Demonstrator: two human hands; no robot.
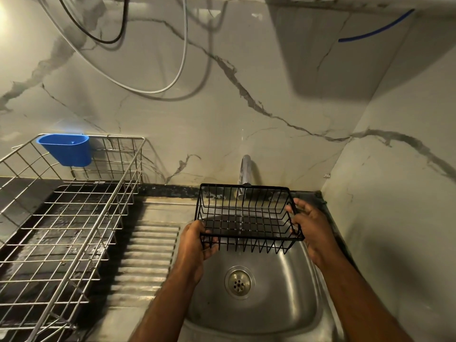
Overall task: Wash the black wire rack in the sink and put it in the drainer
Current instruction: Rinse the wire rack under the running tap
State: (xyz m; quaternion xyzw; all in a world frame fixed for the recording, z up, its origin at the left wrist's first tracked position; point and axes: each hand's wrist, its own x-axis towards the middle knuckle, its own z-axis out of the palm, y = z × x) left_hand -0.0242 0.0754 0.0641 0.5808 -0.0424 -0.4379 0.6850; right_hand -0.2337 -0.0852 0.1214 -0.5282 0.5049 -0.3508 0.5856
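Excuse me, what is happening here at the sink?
A person holds a black wire rack over the sink, under the tap. The left hand grips its left end and the right hand its right end. The metal drainer stands to the left, with a blue cup hung on it.

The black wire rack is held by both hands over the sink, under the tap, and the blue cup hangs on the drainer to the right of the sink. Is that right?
One detail is wrong. In the head view the drainer with the blue cup stands to the left of the sink, not the right. The rest holds: the left hand and right hand hold the black wire rack over the sink, under the tap.
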